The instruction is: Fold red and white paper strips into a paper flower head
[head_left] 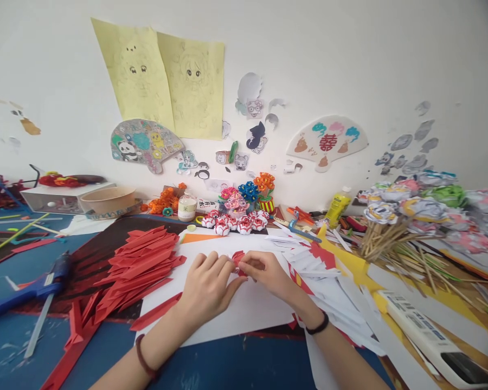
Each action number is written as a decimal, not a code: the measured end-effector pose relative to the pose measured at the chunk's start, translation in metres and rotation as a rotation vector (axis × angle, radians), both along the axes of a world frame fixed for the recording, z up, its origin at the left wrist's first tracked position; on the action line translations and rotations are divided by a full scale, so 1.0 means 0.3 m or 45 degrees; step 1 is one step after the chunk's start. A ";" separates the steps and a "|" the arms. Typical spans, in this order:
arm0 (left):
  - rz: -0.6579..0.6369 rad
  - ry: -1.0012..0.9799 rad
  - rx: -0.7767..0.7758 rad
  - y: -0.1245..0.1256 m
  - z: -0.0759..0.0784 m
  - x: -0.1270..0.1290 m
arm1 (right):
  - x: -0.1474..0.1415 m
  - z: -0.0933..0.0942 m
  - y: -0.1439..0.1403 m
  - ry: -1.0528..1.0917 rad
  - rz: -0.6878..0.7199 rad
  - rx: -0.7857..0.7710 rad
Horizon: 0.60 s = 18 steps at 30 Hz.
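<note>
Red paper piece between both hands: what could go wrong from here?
1. The red piece, pinched small by the left hand and right hand, might tear or crease wrongly.
2. The left forearm lies close to the red strip pile and could scatter it.
3. The glue gun lies within elbow reach.

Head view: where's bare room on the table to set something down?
Bare white sheet below the left hand and right hand, which pinch a red paper piece. Blue tabletop between glue gun and red strips pile. Right side crowded: white paper scraps, remote, paper flowers on sticks.

Red strips [140,265] matt paper; white sheet [244,309] smooth paper; bowl [108,199] cardboard-like.
</note>
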<state>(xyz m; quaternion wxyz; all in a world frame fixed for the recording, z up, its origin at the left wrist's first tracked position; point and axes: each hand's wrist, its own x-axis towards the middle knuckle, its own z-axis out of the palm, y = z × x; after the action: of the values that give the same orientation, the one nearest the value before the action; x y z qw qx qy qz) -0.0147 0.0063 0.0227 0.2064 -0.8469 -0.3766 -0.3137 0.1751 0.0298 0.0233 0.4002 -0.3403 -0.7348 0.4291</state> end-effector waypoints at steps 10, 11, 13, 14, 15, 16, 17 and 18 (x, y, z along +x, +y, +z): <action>-0.139 0.447 0.213 0.021 -0.031 0.000 | 0.003 0.002 0.000 -0.165 -0.114 0.268; -0.172 0.444 0.215 0.022 -0.033 0.001 | 0.002 0.000 0.001 -0.174 -0.152 0.286; -0.192 0.400 0.205 0.023 -0.037 0.004 | 0.001 0.001 0.000 -0.168 -0.199 0.301; -0.197 0.381 0.195 0.022 -0.039 0.006 | 0.003 0.003 0.000 -0.164 -0.224 0.307; -0.201 0.368 0.187 0.021 -0.040 0.007 | 0.005 0.006 0.000 -0.163 -0.252 0.316; -0.201 0.361 0.186 0.020 -0.042 0.008 | 0.008 0.008 0.001 -0.165 -0.279 0.323; -0.198 0.357 0.193 0.018 -0.043 0.009 | 0.012 0.011 0.002 -0.168 -0.302 0.329; -0.193 0.353 0.207 0.016 -0.045 0.010 | 0.016 0.012 0.004 -0.171 -0.318 0.332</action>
<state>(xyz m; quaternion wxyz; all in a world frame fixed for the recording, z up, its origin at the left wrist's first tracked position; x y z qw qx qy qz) -0.0117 0.0112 0.0092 0.2999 -0.8885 -0.2528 -0.2382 0.1799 0.0311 0.0268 0.4413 -0.4019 -0.7613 0.2535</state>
